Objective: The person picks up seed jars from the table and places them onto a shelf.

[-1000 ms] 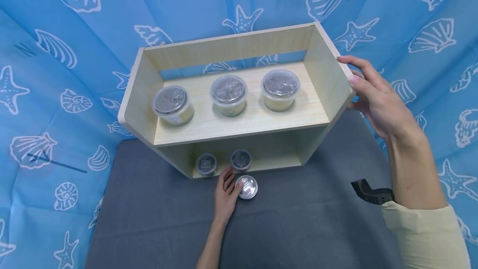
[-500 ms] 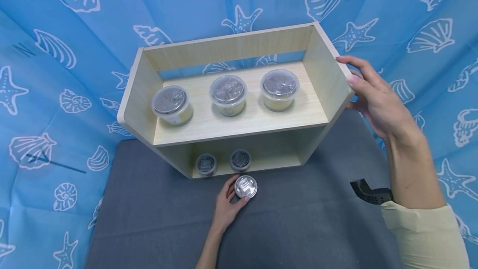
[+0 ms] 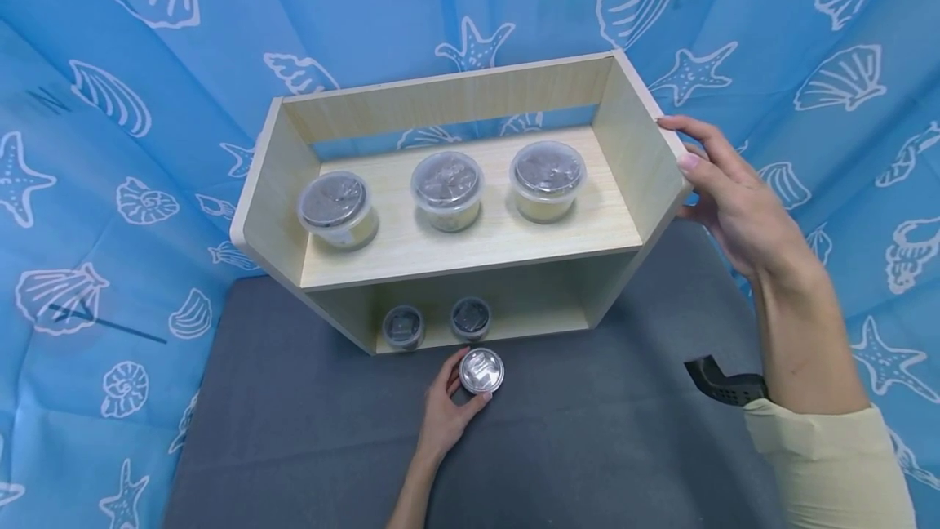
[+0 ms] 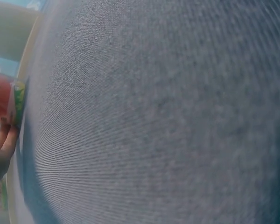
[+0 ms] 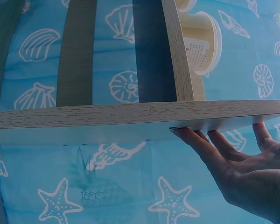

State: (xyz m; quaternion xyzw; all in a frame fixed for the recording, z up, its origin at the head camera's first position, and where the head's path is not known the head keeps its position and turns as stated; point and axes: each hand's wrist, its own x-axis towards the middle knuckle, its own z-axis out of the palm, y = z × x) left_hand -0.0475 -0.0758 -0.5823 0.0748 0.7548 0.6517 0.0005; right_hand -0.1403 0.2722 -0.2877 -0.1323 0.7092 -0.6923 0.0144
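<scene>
Between the thumb and fingers of my left hand (image 3: 442, 416) is a small round container (image 3: 481, 371) with a shiny silver lid. It is on the dark cloth in front of the wooden shelf (image 3: 470, 264). In the left wrist view, a red container (image 4: 0, 100) with green and yellow on its side shows at the left edge by the fingers. My right hand (image 3: 742, 194) rests on the shelf's right side panel. In the right wrist view, its spread fingers (image 5: 196, 142) touch the panel's outer face and edge.
On the upper shelf stand a left tub (image 3: 336, 211), a middle tub (image 3: 446, 190) and a right tub (image 3: 547, 180), all lidded. Below are two smaller dark-topped cups, left (image 3: 403, 327) and right (image 3: 471, 318). A blue seashell curtain (image 3: 176, 211) hangs behind.
My left hand has moved from beside the front cups back to the silver-lidded container, its thumb now along the near side. My right hand has stayed on the panel.
</scene>
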